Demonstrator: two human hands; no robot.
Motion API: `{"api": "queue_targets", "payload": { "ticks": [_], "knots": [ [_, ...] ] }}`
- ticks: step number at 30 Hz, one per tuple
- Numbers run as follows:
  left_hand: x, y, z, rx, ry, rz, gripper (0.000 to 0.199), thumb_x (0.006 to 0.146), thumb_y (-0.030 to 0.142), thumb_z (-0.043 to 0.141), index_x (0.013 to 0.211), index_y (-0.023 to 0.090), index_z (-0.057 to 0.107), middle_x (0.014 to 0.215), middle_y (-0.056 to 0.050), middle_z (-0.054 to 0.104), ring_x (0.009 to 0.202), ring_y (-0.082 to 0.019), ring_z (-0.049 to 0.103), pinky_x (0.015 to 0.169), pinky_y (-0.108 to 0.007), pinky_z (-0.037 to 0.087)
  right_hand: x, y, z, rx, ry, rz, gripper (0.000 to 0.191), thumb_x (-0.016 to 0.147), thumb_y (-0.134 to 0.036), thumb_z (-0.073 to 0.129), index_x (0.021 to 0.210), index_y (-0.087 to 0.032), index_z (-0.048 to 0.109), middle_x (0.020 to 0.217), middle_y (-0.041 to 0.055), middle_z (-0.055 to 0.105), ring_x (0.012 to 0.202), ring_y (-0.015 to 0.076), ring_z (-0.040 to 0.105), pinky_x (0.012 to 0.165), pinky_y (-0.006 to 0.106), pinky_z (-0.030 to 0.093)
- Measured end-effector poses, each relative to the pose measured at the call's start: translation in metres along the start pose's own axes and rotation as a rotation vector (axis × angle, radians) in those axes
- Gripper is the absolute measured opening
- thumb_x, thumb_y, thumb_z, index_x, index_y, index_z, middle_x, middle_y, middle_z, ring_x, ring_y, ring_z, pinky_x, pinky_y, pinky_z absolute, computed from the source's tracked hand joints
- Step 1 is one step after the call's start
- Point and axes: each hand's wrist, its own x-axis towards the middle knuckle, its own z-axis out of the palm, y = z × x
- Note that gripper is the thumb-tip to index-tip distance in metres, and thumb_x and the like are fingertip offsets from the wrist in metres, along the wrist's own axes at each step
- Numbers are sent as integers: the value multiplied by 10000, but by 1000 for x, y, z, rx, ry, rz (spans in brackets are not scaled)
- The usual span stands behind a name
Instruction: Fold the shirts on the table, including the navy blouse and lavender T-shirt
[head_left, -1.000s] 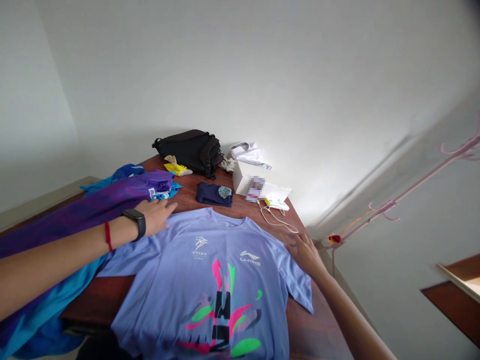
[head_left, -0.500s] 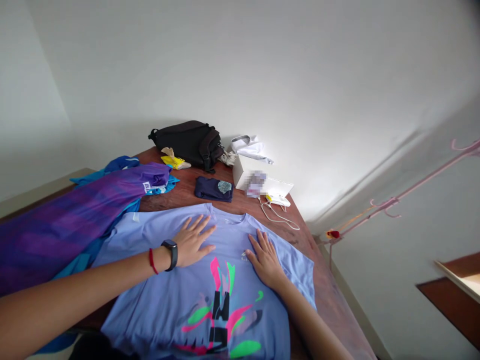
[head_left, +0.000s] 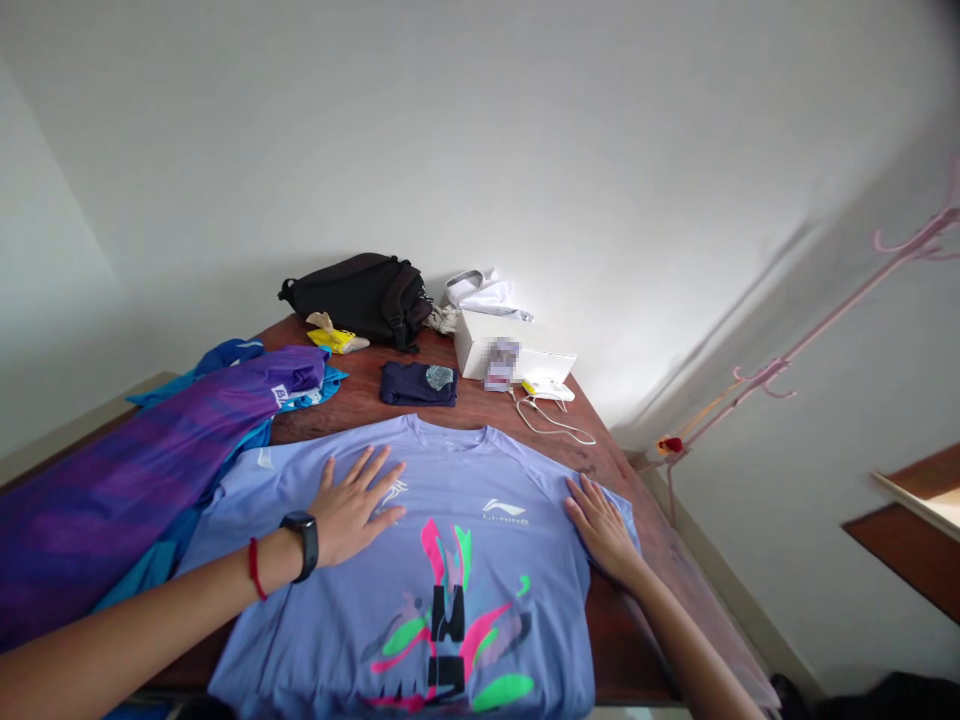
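Observation:
A lavender-blue T-shirt (head_left: 337,610) lies spread face up on a dark red wooden table (head_left: 352,375), its collar pointing away from me. Pink, green and black artwork covers its front, with a white logo on the chest. My left hand (head_left: 356,510), wearing a black wristband and a red cord, rests flat on the chest left of centre, fingers spread. Over on the sleeve at the right, my right hand (head_left: 604,525) also lies flat with its fingers stretched out. Neither hand grips the cloth.
Purple and blue garments (head_left: 172,440) are heaped along the left. Behind the shirt lie a folded navy garment (head_left: 409,385), a yellow packet (head_left: 334,340), a black bag (head_left: 352,295) and a white box (head_left: 476,340) with a white cable (head_left: 555,430). A pink hook stand (head_left: 832,320) is at right.
My hands have slid apart, the left one leftward and toward me, the right one rightward onto the sleeve. The chest logo is now uncovered. The view has shifted slightly.

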Motion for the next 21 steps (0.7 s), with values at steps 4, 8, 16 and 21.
{"api": "queue_targets", "payload": {
  "ticks": [4, 8, 16, 21],
  "knots": [
    [-10, -15, 3, 35, 73, 23, 599, 975, 550, 415, 1533, 334, 396, 1631, -57, 281, 1490, -373, 268, 1155, -670, 222, -3, 39, -1, -28, 98, 92, 646, 969, -575, 374, 1512, -229, 426, 1627, 112, 318, 1521, 314, 230, 1195, 558, 256],
    [-36, -31, 1, 115, 123, 28, 603, 965, 532, 429, 1529, 321, 412, 1627, -44, 285, 1479, -357, 304, 1152, -579, 317, -12, 56, -8, 15, 210, 134, 678, 932, -626, 405, 1445, -192, 498, 1583, 146, 371, 1464, 339, 349, 1163, 509, 330],
    [-86, -53, -5, 226, 74, -16, 650, 910, 578, 464, 1522, 365, 404, 1608, -12, 317, 1458, -346, 349, 1123, -553, 387, -36, 70, -26, 83, 253, 209, 641, 818, -649, 578, 1270, -197, 628, 1036, 138, 698, 975, 329, 681, 834, 415, 515],
    [-66, -22, -14, 209, 84, 87, 702, 885, 637, 504, 1511, 325, 444, 1588, -67, 362, 1465, -392, 316, 1136, -616, 344, -41, 73, -27, 147, 168, 186, 590, 787, -543, 639, 1256, -187, 628, 775, 54, 705, 768, 274, 684, 689, 333, 466]
  ]
}}
